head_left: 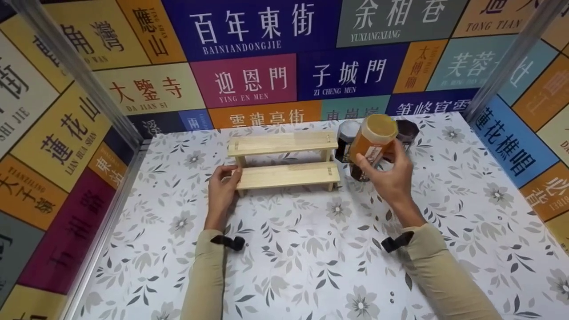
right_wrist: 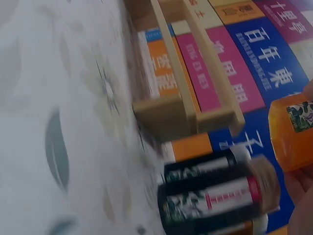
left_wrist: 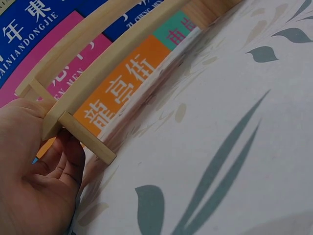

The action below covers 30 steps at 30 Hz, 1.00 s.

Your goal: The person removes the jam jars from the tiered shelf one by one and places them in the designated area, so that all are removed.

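A two-tier wooden step rack (head_left: pixel 286 174) stands on the patterned tabletop. My left hand (head_left: pixel 221 191) grips the left end of its lower tier, and in the left wrist view the fingers curl beneath the board near a leg (left_wrist: pixel 90 138). To the right of the rack, my right hand (head_left: pixel 393 178) holds an orange jar (head_left: pixel 368 141) with a yellowish top, raised and tilted. A label (right_wrist: pixel 301 116) shows on that jar in the right wrist view. Dark labelled jars (right_wrist: pixel 210 200) stand close together below and behind it, partly hidden in the head view.
Panels with large printed characters (head_left: pixel 251 80) rise behind the table and on both sides. A flower-patterned white cover (head_left: pixel 284 253) spreads across the table. Clear upright posts (head_left: pixel 89 71) stand at the back corners. The jars stand close to the rack's right end.
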Motion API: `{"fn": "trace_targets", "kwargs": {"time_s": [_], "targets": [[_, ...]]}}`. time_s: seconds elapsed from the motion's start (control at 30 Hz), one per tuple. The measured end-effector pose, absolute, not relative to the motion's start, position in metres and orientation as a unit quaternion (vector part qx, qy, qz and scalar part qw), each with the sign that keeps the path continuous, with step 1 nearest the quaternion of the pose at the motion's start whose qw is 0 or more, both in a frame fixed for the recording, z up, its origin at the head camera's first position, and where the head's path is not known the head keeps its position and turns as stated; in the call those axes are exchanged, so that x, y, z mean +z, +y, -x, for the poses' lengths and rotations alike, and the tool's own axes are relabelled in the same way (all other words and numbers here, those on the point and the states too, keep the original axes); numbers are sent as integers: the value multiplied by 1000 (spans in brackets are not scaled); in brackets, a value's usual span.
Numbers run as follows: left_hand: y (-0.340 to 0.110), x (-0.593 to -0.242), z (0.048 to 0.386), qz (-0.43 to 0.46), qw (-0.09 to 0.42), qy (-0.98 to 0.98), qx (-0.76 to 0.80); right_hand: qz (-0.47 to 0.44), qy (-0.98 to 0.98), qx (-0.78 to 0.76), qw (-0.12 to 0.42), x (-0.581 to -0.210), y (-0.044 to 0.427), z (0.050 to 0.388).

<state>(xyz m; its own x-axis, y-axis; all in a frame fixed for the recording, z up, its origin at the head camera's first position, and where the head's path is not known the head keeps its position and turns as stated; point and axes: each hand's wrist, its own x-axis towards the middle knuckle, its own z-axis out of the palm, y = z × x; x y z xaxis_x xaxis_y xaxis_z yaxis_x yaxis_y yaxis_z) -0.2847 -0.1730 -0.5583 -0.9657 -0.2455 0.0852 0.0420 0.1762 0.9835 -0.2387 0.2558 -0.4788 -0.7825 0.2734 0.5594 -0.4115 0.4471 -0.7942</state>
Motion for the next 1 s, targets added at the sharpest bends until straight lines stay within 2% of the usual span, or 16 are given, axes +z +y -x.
{"fn": "trace_targets", "kwargs": {"time_s": [0.23,0.4,0.53,0.8,1.0], "targets": [[-172,-558,285,-65,118,-758,-638,28,-774,530,344,-466,294,230],[-172,-557,284,-68,116,-754,-643,55,-786,519,333,-480,323,232],[-172,-557,284,-65,121,-759,-637,71,-810,508,284,-499,343,238],[-172,-557,282,-68,118,-770,-623,72,-855,496,132,-522,360,239],[-171,-555,282,-68,117,-770,-623,53,-869,485,84,-528,362,239]]}}
